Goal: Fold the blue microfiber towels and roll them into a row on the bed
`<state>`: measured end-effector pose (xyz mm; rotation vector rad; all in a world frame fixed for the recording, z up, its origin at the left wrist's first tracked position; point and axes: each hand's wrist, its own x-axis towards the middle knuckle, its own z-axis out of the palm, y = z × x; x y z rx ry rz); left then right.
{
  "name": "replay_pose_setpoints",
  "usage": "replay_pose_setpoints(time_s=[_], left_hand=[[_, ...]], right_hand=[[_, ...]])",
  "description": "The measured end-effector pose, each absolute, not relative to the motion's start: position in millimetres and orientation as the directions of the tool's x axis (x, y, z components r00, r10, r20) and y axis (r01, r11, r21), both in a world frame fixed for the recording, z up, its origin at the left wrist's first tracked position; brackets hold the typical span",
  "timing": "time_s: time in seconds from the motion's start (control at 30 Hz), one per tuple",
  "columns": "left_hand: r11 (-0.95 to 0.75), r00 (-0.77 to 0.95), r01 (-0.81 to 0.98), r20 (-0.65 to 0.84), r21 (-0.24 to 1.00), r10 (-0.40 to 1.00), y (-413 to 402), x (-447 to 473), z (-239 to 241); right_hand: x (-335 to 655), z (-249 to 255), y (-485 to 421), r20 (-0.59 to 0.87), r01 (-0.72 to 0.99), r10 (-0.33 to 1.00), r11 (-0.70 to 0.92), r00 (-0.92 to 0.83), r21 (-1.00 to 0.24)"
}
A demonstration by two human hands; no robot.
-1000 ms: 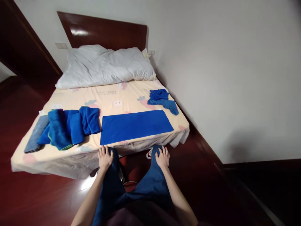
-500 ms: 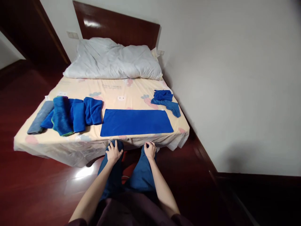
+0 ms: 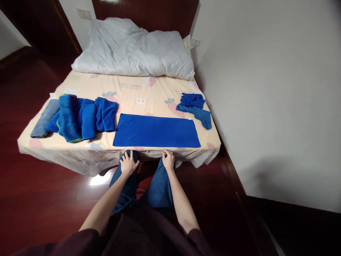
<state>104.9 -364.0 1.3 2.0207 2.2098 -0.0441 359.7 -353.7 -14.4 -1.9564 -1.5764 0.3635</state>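
Note:
My left hand [image 3: 128, 163] rests on my left knee with its fingers spread, holding nothing. On my right knee lies my right hand [image 3: 168, 160], its fingers curled and the thumb near the index finger; nothing shows in it. Just beyond both hands, a blue towel [image 3: 157, 131] is laid out flat as a long rectangle along the bed's front edge. Left of it lie several rolled or folded blue towels [image 3: 89, 121] and a grey-blue rolled one [image 3: 45, 119]. Two crumpled cloths, one bright blue [image 3: 192, 100] and one duller blue [image 3: 198, 114], sit at the right.
A patterned cream sheet [image 3: 144, 90] covers the bed. At its far end a white quilt [image 3: 135, 49] lies bunched against the dark wooden headboard [image 3: 149, 14]. A pale wall [image 3: 266, 89] runs along the right side. The floor [image 3: 61, 206] is dark red and shiny.
My view has tilted down a little and closer, so the bed sits higher in the picture. Both hands stay on my knees, and the towels lie as before.

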Motion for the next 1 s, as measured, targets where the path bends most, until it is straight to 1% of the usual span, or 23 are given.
replay_pose_setpoints(time_s=[0.1,0.23,0.4,0.53,0.63,0.8,1.0], left_hand=[[0.096,-0.085,0.992,-0.129,0.080,0.988,-361,102,1],[0.116,-0.103,0.991,-0.160,0.071,0.982,-357,101,2],[0.128,-0.117,0.990,-0.169,0.059,0.979,-356,101,2],[0.131,-0.119,0.990,-0.178,0.059,0.977,-356,103,4],[0.129,-0.116,0.990,-0.193,0.057,0.974,-356,103,6],[0.120,-0.109,0.992,-0.197,0.043,0.974,-355,101,7],[0.122,-0.107,0.990,-0.198,0.068,0.974,-350,101,2]], right_hand=[[355,-15,-351,0.174,0.813,0.968,-0.048,0.181,-0.581],[346,-14,-349,0.129,0.836,0.975,-0.084,0.182,-0.542],[342,-13,-349,0.119,0.864,0.977,-0.095,0.176,-0.495],[336,-11,-347,0.047,0.906,0.992,-0.088,0.117,-0.414],[330,-10,-346,0.010,0.920,0.994,-0.093,0.105,-0.381],[325,-8,-346,0.017,0.915,0.992,-0.110,0.127,-0.389],[332,-8,-350,0.036,0.904,0.993,-0.090,0.115,-0.418]])
